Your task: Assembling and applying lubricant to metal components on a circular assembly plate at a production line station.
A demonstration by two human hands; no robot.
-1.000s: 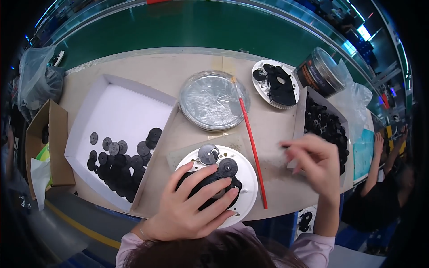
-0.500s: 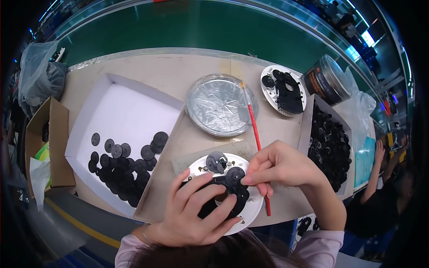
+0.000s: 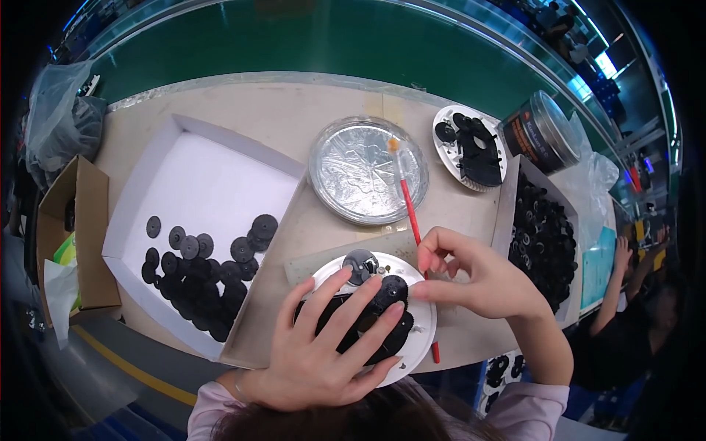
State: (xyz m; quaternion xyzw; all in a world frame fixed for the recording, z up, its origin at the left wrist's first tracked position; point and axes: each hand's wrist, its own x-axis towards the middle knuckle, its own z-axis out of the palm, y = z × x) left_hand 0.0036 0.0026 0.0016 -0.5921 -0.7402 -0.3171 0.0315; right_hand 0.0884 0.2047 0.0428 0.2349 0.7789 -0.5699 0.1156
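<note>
- Far left: open cardboard box, clear plastic bag above it.
- White tray holds loose black gears, heaped toward its near edge.
- Left hand lies flat on the black part in the round white plate, fingers spread apart, pressing rather than gripping.
- Foil dish sits behind it; red-handled brush rests across the dish rim and runs down past the plate.
- Right hand: thumb and forefinger pinched together at a small black gear on the plate (can't tell whether the gear is actually clamped).
- Second white plate with black parts, dark can beside it.
- Right tray full of black gears.
</note>
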